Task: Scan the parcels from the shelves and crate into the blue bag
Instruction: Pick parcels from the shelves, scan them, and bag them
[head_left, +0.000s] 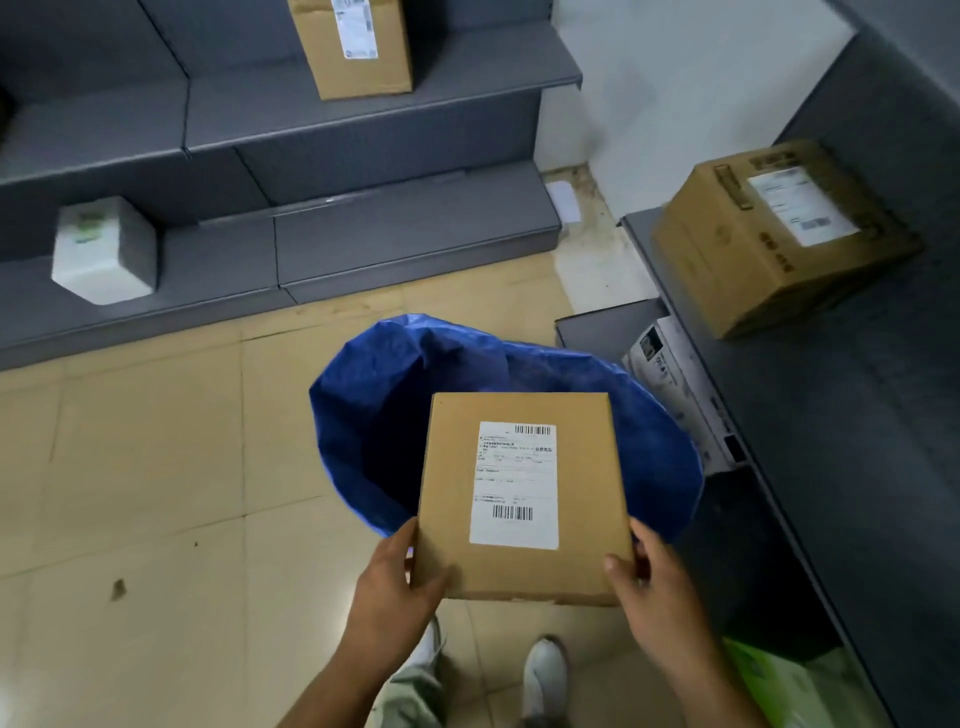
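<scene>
Parcel (522, 499): a flat brown cardboard box held level between both hands, with its far half over the open mouth of the bag.
Left hand (400, 577): grips the parcel's near left corner, thumb on the top face and the other fingers hidden underneath.
Right hand (654, 587): grips the near right corner, thumb pressed on the top face and fingers curled along the right edge.
Parcel's look: plain and clean with sharp edges, longer than it is wide.
Label (515, 486): a white shipping sticker facing up on the right half of the top face. It has one barcode at its top, another near its bottom, and small print too fine to read.
Bag (395, 415): blue woven plastic, standing open on the floor just beyond the hands, with a dark inside.
Floor (130, 467): pale yellow tiles, stained in places.
Shelves (363, 130): grey steps rising ahead and to the left.
Tall box (358, 47): brown and labelled, upright on an upper step.
White parcel (104, 252): sits on the lowest step at the left.
Right shelf (831, 415): grey, running along the right side.
Large box (769, 239): brown and labelled, on the right shelf.
Shoes (543, 675): pale, below the parcel.
</scene>
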